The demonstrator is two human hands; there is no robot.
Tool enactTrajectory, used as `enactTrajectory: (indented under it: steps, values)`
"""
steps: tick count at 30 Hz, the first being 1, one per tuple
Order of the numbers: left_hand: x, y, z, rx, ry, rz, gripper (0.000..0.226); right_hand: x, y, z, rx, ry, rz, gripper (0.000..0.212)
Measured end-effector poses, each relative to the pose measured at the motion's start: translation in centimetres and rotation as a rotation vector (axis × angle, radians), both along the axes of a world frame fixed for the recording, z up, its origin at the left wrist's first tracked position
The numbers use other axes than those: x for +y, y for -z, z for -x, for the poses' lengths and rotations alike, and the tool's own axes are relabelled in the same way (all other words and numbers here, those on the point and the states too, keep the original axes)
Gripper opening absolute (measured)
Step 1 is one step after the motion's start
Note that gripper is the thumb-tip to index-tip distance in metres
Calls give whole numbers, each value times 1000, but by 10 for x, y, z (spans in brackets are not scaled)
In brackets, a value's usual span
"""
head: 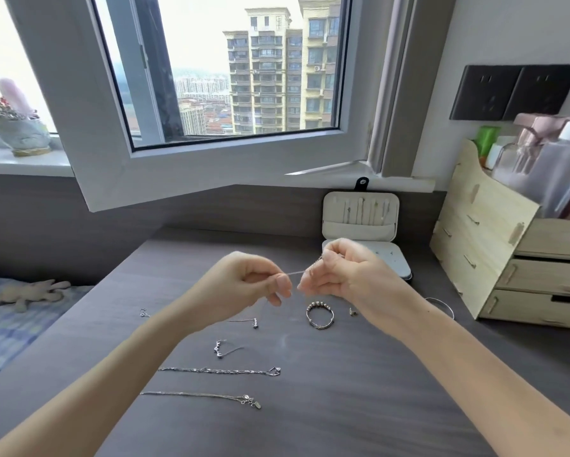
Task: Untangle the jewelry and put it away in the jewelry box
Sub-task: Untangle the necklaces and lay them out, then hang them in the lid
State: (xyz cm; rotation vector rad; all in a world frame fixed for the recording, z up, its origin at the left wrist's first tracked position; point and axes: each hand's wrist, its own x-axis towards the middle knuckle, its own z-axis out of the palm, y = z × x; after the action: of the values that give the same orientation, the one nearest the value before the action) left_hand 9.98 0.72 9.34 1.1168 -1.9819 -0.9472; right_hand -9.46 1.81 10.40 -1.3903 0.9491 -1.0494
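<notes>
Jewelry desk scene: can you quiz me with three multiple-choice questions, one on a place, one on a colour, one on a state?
1. Where is the box?
A) at the far edge of the desk
B) on the windowsill
C) in a drawer

2. What colour is the box?
A) red
B) white
C) black

3. What are the left hand and right hand doing?
A) lying flat
B) lifting the box
C) both pinching a chain

Answers:
1 A, it stands at the far edge, behind the hands.
2 B, its open lid and base look white.
3 C, a thin chain runs taut between the fingertips of both hands.
</notes>
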Motion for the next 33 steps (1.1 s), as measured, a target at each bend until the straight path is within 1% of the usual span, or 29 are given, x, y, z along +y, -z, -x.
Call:
enactTrajectory:
  steps: [3, 4, 5, 6, 8, 9, 10, 11, 13, 16, 18, 22, 27, 29, 30, 33]
  values:
    - [-2, -13, 9, 59, 31, 43, 21, -4, -7, 4, -65, 12, -31, 17]
    - [-3, -18, 13, 68, 48, 53, 20, -5, -11, 6, -63, -6, -42, 14]
    - [-4, -21, 16, 71, 60, 63, 19, -4, -15, 7, -15, -26, -38, 10]
    - [-5, -24, 20, 72, 68, 75, 18, -4, -18, 9, 93, -39, -10, 10]
    - [-9, -29, 25, 80, 72, 91, 19, -1, -26, 14, 416, -55, 108, 16]
    - [-12, -31, 27, 91, 73, 88, 19, 0, -31, 15, 532, -59, 167, 15]
    - [-14, -33, 28, 102, 75, 83, 19, 1, -36, 16, 593, -56, 205, 15]
    - [-17, -34, 30, 109, 78, 81, 19, 1, -42, 17, 611, -45, 228, 17]
    - [-23, -36, 34, 125, 86, 78, 23, -2, -56, 20, 587, -9, 245, 21]
    - [-31, -40, 41, 167, 94, 64, 33, -13, -76, 27, 592, 59, 272, 19]
    - [-39, -43, 48, 180, 112, 80, 30, -22, -88, 31, 577, 72, 246, 20]
    - [-62, -49, 63, 201, 111, 116, 22, -47, -113, 39, 503, 45, 127, 20]
    - [-101, -45, 80, 248, 38, 97, 20, -90, -131, 44, 583, 170, 269, 19]
    - [-122, -34, 87, 185, -46, 131, 16, -107, -136, 45, 600, 196, 304, 19]
    - [-134, -25, 89, 97, -106, 193, 14, -115, -137, 45, 605, 203, 315, 19]
    - [-167, 10, 97, -231, -246, 508, 22, -138, -140, 50, 638, 238, 344, 19]
